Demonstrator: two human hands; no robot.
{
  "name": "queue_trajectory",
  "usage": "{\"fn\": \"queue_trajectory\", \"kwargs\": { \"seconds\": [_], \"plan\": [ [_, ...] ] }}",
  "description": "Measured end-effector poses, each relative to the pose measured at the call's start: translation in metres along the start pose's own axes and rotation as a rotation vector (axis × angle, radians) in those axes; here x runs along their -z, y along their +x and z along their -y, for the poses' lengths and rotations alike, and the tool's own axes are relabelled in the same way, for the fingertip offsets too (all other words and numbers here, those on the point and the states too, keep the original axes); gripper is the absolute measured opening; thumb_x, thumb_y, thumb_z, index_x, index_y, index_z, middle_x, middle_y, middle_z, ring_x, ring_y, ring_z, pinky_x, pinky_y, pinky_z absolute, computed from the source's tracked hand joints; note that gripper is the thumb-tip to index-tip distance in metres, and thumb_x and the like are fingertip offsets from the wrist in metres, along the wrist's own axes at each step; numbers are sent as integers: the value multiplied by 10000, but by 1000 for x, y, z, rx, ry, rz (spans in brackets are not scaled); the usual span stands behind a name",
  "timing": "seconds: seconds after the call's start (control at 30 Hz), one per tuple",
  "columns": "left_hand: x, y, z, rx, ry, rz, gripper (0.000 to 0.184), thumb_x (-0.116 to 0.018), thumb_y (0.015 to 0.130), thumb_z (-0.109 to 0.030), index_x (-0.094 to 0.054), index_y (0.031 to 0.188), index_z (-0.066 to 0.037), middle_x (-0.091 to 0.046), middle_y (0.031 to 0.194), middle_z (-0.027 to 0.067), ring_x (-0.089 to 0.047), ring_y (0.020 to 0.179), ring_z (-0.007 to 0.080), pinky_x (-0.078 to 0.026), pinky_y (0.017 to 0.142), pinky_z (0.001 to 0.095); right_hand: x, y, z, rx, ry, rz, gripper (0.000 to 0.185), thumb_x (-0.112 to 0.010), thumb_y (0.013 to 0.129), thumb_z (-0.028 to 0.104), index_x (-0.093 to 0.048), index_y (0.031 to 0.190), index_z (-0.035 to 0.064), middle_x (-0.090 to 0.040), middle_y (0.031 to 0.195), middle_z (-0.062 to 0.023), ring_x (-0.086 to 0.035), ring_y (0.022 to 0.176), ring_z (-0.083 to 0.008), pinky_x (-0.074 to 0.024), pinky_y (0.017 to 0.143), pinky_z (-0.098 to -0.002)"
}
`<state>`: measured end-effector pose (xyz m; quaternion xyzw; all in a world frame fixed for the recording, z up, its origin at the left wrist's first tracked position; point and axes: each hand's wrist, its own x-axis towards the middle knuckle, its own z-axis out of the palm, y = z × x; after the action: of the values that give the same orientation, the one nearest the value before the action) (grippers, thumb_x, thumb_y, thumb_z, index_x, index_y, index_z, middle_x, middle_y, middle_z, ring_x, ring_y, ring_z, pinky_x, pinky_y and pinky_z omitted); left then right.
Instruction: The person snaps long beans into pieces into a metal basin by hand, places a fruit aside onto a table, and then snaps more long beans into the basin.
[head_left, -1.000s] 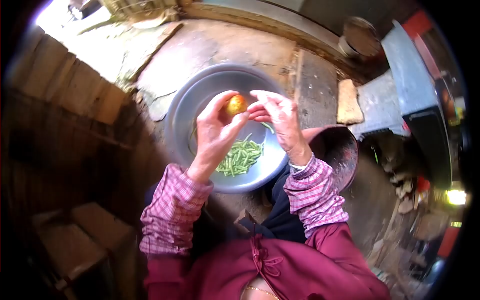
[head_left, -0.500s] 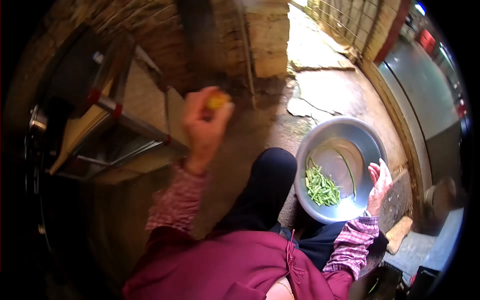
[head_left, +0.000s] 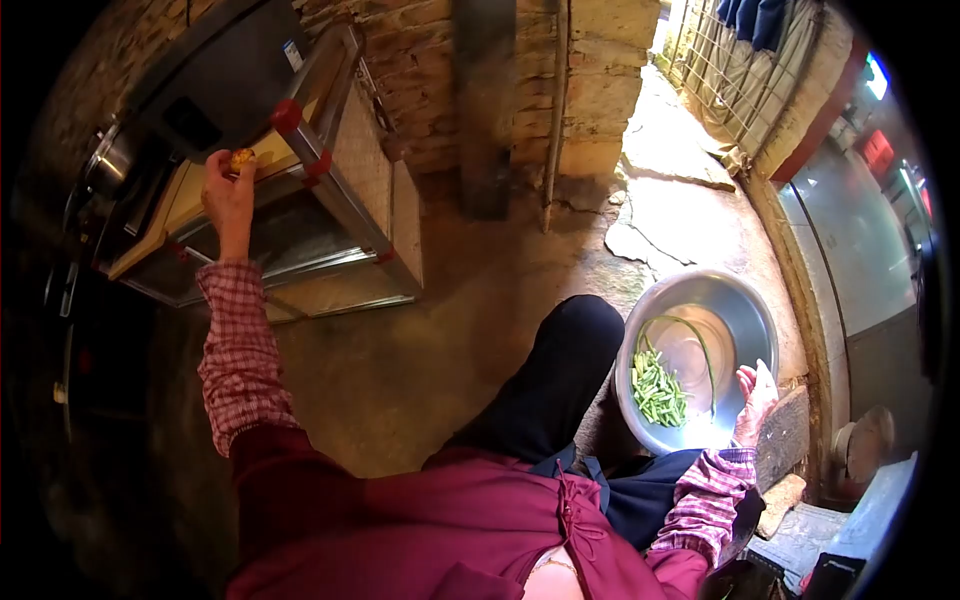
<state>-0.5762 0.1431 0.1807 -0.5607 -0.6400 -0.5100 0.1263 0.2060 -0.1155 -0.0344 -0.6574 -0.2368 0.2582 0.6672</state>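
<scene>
1 round yellow-orange thing [head_left: 242, 160] is pinched in the left hand [head_left: 229, 202], well to the left of the basin [head_left: 752, 312]. At the basin's right rim, the right hand [head_left: 757, 400] is loosely open. Inside the basin lie cut green beans [head_left: 657, 392] and 1 long bean [head_left: 705, 350].

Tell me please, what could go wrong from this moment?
The round yellow-orange item in the left hand appears near the edge of the cabinet; if released there, it might roll off. The right hand is by the rim of the basin; a knock could perhaps spill the green pieces.
</scene>
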Motion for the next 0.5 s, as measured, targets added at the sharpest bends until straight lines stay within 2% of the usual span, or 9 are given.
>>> {"fn": "queue_trajectory", "kwargs": {
  "seconds": [0.07,0.17,0.27,0.37,0.5],
  "plan": [
    [-12,10,14,-5,160,23,452,-734,831,-344,-632,1162,-54,-700,975,131,-667,866,282,-518,780,371,5,-5,-1,3,-10,-32,322,-577,1000,228,-635,1193,-24,-696,930,-128,-685,778,-164,-564,691,-225],
    [-27,20,29,-80,335,10,447,-731,827,-389,-657,1180,-125,-706,1020,149,-669,876,344,-520,791,420,16,-4,-5,-12,-29,-55,324,-587,993,243,-643,1184,-13,-699,932,-124,-689,777,-161,-563,676,-226],
    [-26,20,18,-92,429,-18,442,-740,820,-405,-683,1174,-147,-717,999,163,-676,874,358,-524,775,442,30,-2,-8,-66,-43,-96,327,-590,989,252,-646,1185,-3,-700,936,-125,-691,777,-163,-564,672,-227],
    [-29,23,38,-104,331,12,451,-740,817,-410,-695,1164,-125,-723,963,184,-685,886,362,-526,773,441,38,-2,-10,-97,-38,-123,325,-585,991,243,-642,1197,-1,-701,938,-126,-692,778,-166,-564,671,-226],
    [-18,23,21,-102,308,45,474,-748,816,-391,-690,1150,-61,-724,941,195,-691,889,356,-525,764,431,45,-1,-15,-62,-50,-85,320,-578,993,240,-642,1196,1,-701,939,-126,-694,783,-164,-563,668,-224]
  ]
}}
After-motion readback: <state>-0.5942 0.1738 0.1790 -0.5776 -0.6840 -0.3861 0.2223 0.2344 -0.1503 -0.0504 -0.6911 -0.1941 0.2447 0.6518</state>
